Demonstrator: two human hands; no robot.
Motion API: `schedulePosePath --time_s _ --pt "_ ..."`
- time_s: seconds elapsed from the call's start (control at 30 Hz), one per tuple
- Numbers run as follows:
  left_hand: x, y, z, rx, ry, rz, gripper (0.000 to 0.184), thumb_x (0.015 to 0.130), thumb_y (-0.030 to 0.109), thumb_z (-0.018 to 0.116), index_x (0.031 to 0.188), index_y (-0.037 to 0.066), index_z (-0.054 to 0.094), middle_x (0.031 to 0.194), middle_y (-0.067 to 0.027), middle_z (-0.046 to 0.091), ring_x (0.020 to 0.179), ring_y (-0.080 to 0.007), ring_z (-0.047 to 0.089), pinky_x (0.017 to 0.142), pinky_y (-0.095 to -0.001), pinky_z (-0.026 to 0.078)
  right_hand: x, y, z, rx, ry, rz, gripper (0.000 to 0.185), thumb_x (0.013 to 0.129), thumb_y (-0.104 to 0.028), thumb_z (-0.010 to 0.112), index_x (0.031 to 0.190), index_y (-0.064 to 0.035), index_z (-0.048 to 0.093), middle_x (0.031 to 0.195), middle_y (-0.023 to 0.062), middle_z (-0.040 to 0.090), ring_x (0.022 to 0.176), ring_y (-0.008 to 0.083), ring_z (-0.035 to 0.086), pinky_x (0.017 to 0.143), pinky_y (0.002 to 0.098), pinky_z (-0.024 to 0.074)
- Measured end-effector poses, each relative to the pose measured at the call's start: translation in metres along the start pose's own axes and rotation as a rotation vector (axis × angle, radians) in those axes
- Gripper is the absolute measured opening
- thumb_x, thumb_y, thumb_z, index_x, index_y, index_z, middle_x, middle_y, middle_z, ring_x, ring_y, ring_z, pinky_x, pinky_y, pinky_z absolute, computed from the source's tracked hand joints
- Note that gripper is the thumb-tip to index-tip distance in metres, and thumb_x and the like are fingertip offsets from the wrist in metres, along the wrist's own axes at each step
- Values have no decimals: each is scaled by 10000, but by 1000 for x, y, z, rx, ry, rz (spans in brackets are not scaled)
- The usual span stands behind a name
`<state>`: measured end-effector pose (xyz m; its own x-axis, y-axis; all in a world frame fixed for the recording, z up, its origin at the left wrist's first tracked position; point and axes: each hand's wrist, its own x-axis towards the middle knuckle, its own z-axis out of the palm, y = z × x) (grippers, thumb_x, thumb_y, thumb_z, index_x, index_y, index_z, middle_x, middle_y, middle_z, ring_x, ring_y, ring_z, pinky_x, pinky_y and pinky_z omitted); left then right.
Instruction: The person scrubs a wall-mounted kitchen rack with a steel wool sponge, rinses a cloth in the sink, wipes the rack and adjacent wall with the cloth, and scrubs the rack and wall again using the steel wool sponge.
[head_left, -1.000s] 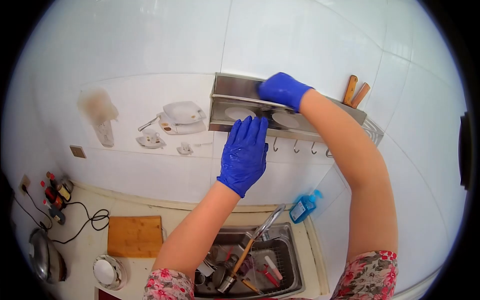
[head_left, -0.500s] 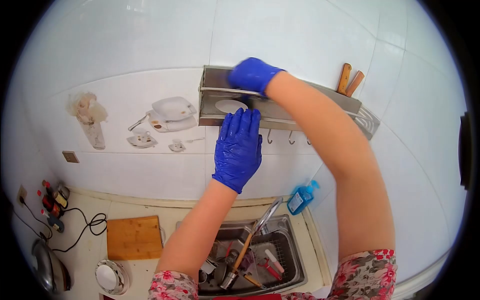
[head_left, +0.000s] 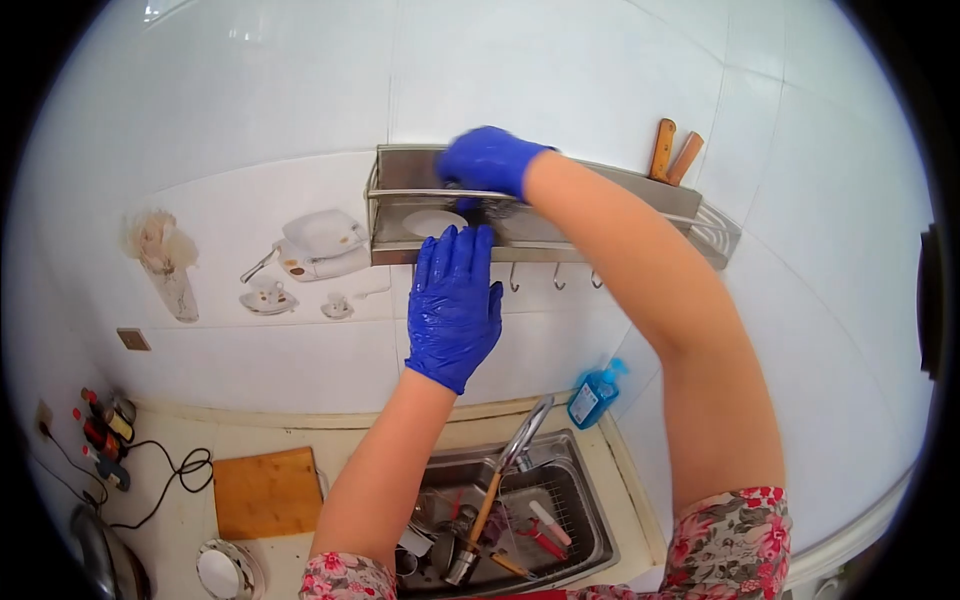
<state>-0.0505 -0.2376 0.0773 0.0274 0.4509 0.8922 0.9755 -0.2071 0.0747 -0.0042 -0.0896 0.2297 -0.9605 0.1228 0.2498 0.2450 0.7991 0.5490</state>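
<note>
A metal wall shelf (head_left: 620,194) with a front rail and hooks below hangs on the white tiles. My left hand (head_left: 453,310), in a blue glove, lies with its fingers stretched against the shelf's lower front edge and holds nothing. Inside the shelf, behind the rail, my right hand (head_left: 490,162), also gloved in blue, is bent closed around something dark that looks like a scouring pad, mostly hidden below it. A pale oval (head_left: 435,223) shows on the shelf's bottom beside it. Two wooden-handled knives (head_left: 662,150) stand at the shelf's right end.
Below is a sink (head_left: 590,520) with utensils and a faucet (head_left: 524,432). A blue soap bottle (head_left: 595,393) stands behind its right corner. On the counter are a cutting board (head_left: 266,492), stacked bowls (head_left: 222,572), a black cord (head_left: 180,470), several bottles (head_left: 105,430) and a metal pot (head_left: 105,555).
The view has shifted, and my right hand has moved left along the shelf toward its left end. My left hand stays flat at the shelf's front edge, slightly further left along it.
</note>
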Motion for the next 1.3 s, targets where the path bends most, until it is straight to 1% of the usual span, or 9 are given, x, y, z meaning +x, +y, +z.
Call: schedulePosePath --time_s 0.27,0.3,0.4,0.5,0.8,0.9,1.0,1.07,1.3 --pt "-1 -6 -1 18 1 42 580 788 134 595 1324 40 395 1262 -170 464 1206 -327 416 1061 -461 280 -53 27 0 -5 -176 216 266 823 -219 489 878 -17 654 861 206 645 807 367 624 726 422 490" --pt "-2 -6 -1 16 -1 39 597 780 137 604 1329 39 391 1258 -171 465 1206 -330 414 1064 -463 273 -71 26 -11 363 -269 757 268 814 -224 471 881 -27 640 988 213 626 936 361 583 825 404 470" --pt "-1 -3 1 6 6 24 618 767 145 619 1331 39 389 1254 -172 465 1206 -334 413 1067 -468 267 -149 88 13 -132 -515 507 316 817 -298 515 911 -27 648 970 209 633 918 379 598 803 420 477" --pt "0 0 2 -10 14 18 635 754 150 635 1329 37 390 1247 -174 467 1208 -336 411 1068 -473 264 -172 101 23 30 -335 501 222 716 -188 649 880 -40 671 893 206 640 875 370 613 760 421 486" --pt "-1 -3 -2 7 12 50 644 748 150 647 1331 53 393 1260 -171 467 1210 -339 420 1065 -471 274 -100 66 18 111 -239 249 274 754 -196 585 982 -57 650 980 209 624 920 371 599 795 412 476" --pt "-3 -2 -1 -5 9 45 648 745 153 650 1331 51 392 1264 -174 465 1211 -343 417 1064 -477 272 -154 94 20 -38 -455 537 277 851 -189 469 1012 -51 648 1041 209 627 952 359 607 832 397 479" --pt "-2 -1 0 -6 6 34 666 737 161 659 1334 51 386 1265 -174 460 1213 -346 410 1069 -480 263 -194 126 31 -36 -566 773 269 805 -163 560 1015 -21 651 1040 201 634 962 364 614 838 422 492" --pt "-1 -1 0 -13 -9 26 676 731 165 664 1335 51 383 1266 -175 458 1215 -347 406 1071 -481 257 -183 116 34 12 -377 747 283 738 -173 652 972 -15 666 995 205 645 947 362 618 826 419 496" --pt "0 2 3 28 -16 2 704 704 166 688 1330 51 385 1265 -174 455 1210 -342 407 1081 -478 247 -101 58 -6 331 -572 588 387 720 -307 652 1002 -43 646 899 169 654 774 279 593 758 374 463"
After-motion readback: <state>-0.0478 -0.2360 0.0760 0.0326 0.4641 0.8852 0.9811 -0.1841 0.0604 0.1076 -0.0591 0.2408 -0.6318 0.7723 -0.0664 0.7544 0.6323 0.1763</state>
